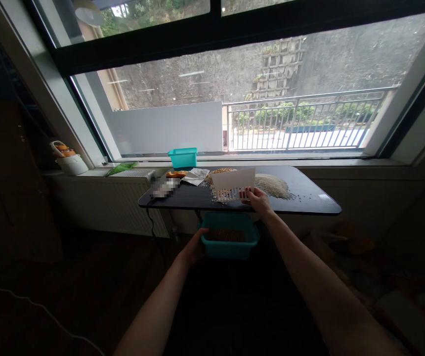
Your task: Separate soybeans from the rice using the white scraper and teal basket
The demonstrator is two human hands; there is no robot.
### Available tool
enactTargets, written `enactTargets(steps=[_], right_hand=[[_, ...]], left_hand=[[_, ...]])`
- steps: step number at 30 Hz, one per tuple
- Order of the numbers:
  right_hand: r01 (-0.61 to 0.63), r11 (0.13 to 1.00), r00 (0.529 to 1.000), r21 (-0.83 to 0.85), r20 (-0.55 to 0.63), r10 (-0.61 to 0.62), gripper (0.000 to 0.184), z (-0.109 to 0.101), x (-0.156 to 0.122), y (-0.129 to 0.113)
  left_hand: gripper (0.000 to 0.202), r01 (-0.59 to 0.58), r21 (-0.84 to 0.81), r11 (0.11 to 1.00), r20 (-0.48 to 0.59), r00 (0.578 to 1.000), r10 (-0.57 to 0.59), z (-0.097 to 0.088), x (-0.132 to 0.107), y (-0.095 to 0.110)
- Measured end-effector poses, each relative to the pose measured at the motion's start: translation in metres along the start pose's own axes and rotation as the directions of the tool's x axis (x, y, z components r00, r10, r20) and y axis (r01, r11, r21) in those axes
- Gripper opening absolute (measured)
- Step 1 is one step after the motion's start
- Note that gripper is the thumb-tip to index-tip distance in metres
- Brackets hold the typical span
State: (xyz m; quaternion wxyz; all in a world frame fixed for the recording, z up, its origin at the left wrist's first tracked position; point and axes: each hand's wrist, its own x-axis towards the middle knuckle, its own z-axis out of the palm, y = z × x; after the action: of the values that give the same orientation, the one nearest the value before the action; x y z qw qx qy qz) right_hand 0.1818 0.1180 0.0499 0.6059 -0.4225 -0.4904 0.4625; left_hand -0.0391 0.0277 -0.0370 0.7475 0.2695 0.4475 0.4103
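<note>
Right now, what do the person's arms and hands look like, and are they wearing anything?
The left hand and right hand wear no gloves. The left forearm and right forearm are bare, slimmer toward the hands, with no sleeves, watch or bracelet showing. Any small marks are too tiny to tell.

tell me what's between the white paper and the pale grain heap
In the head view, a tan grain heap lies between them, partly hidden by the slotted white card in the right hand.
</note>
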Motion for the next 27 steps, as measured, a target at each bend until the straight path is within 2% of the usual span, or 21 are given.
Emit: enactTargets(steps=[4, 9, 15, 18, 27], right_hand=[[-0.01, 1.0, 0.986, -0.016, -0.169, 0.007, 0.015, 0.0005, 0.005, 0.0029], [-0.006, 0.999, 0.965, -0.045, -0.262, -0.006, 0.016, 0.001, 0.0072, 0.0046], [0.043, 0.998, 0.957, 0.041, -0.289, -0.029, 0.017, 0.0, 0.0064, 0.0045], [0.058, 0.997, 0.953, 0.054, -0.302, -0.039, 0.021, -0.0002, 0.0081, 0.005], [0.058, 0.996, 0.98, 0.064, -0.194, -0.045, 0.025, -0.0037, 0.0086, 0.0072]], left_hand=[[0.039, -0.006, -0.003, 1.0, 0.006, 1.0, 0.006, -0.0008, 0.0003, -0.0005], [0.038, -0.002, -0.027, 1.0, 0.048, 0.999, 0.003, -0.0009, -0.0009, 0.0], [0.039, 0.011, -0.02, 1.0, -0.003, 1.0, -0.011, -0.0011, -0.0005, 0.0], [0.039, 0.009, -0.029, 1.0, 0.012, 1.0, -0.008, -0.0008, -0.0002, -0.0001], [0.041, 0.0, -0.042, 0.999, 0.019, 1.0, 0.0, -0.0035, 0.0024, -0.0016]])
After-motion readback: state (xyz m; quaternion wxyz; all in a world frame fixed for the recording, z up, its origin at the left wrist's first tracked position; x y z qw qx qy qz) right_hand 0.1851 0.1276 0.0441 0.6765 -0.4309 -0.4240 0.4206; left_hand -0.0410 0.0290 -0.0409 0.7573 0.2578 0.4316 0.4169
